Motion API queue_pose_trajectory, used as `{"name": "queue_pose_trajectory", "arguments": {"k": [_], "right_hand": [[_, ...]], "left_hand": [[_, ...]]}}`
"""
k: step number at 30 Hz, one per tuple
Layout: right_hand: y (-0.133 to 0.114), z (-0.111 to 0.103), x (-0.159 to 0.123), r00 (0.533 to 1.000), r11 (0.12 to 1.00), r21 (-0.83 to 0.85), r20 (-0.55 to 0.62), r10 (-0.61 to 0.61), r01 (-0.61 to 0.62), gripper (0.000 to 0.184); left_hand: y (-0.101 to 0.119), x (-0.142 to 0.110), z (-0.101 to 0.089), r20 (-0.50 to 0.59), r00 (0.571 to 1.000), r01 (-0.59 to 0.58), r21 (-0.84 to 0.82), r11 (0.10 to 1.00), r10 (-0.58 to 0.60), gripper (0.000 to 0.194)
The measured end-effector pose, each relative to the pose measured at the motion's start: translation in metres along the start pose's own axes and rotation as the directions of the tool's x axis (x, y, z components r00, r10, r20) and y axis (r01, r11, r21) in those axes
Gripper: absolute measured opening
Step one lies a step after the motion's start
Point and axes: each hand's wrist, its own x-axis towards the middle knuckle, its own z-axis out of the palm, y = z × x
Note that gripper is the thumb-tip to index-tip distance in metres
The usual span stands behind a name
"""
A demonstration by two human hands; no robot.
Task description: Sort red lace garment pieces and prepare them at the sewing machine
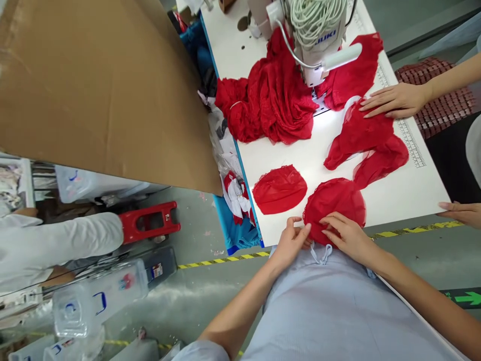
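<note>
My left hand [291, 238] and my right hand [343, 233] both pinch the near edge of a round red mesh piece [336, 200] at the front edge of the white sewing table [398, 193]. A second round red mesh piece [279, 189] lies flat just to its left, untouched. A longer strip of red mesh [370, 143] spreads toward the right.
A white sewing machine [319, 35] stands at the back with a heap of red lace fabric [274, 100] beside it. Another person's hand [394, 100] presses the red strip; a second hand [462, 213] rests at the table's right corner. A large cardboard sheet [93, 85] fills the left.
</note>
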Motion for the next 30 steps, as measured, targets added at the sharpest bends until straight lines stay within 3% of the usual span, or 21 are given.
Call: {"name": "queue_pose_trajectory", "arguments": {"k": [4,6,8,12,17,20,24,30], "right_hand": [[-0.006,0.006,0.003,1.000,0.998,0.054,-0.010,-0.016,0.017,0.024],[-0.007,0.000,0.007,0.998,0.998,0.048,-0.041,-0.037,0.039,0.025],[-0.006,-0.013,0.014,0.987,0.998,-0.025,-0.153,-0.055,0.052,0.024],[0.008,-0.042,0.036,0.901,0.955,-0.290,-0.427,-0.076,-0.056,0.021],[0.029,-0.047,0.062,0.923,0.801,-0.595,-0.338,-0.182,-0.060,0.021],[0.036,-0.041,0.068,0.905,0.753,-0.656,-0.346,-0.250,-0.043,0.017],[0.041,-0.040,0.070,0.866,0.776,-0.631,-0.382,-0.322,0.011,0.016],[0.043,-0.048,0.083,0.926,0.861,-0.507,-0.308,-0.220,0.036,0.025]], "left_hand": [[-0.002,0.000,0.011,-0.040,0.991,-0.118,0.172,0.978,0.126,0.063],[-0.006,0.002,0.009,-0.046,0.987,-0.142,0.219,0.965,0.156,0.057],[-0.009,0.003,0.004,-0.055,0.983,-0.155,0.249,0.956,0.174,0.049],[-0.008,0.003,-0.006,-0.083,0.965,-0.213,0.315,0.925,0.250,0.040],[0.001,0.000,-0.007,-0.093,0.957,-0.206,0.442,0.873,0.273,0.035],[0.002,0.001,-0.007,-0.087,0.951,-0.215,0.503,0.837,0.297,0.036],[0.001,0.002,-0.009,-0.079,0.946,-0.214,0.574,0.790,0.314,0.035],[0.003,0.002,-0.009,-0.054,0.942,-0.231,0.616,0.754,0.332,0.033]]}}
